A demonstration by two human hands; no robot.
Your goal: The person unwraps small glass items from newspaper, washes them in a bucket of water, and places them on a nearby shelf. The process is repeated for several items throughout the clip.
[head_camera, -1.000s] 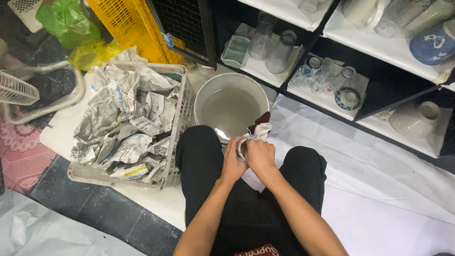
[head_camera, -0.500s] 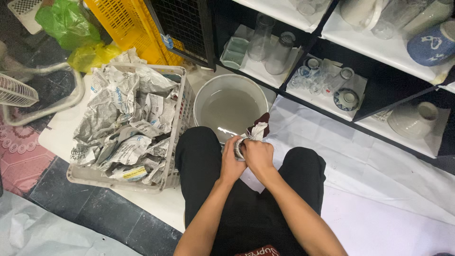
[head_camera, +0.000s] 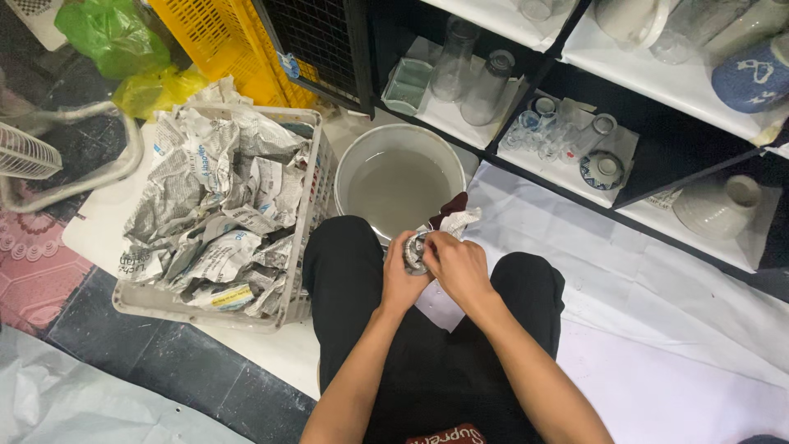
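Observation:
My left hand [head_camera: 400, 275] grips a small round patterned dish [head_camera: 415, 252] between my knees. My right hand [head_camera: 457, 265] presses a white and dark red cloth [head_camera: 454, 215] against that dish. Both hands meet just in front of a grey bucket [head_camera: 349, 160] of cloudy water. Most of the dish is hidden by my fingers and the cloth.
A grey crate [head_camera: 308, 222] stuffed with crumpled newspaper [head_camera: 215, 205] stands at my left. Black shelves [head_camera: 526, 90] ahead hold glasses [head_camera: 468, 74], small bowls [head_camera: 602, 168] and white pots [head_camera: 719, 205]. A yellow crate [head_camera: 218, 41], green and yellow bags [head_camera: 115, 37] and a fan guard [head_camera: 29, 156] lie at far left.
My right hand has shifted slightly right and turned, showing more of the dish. The cloth's free end has swung out to the right.

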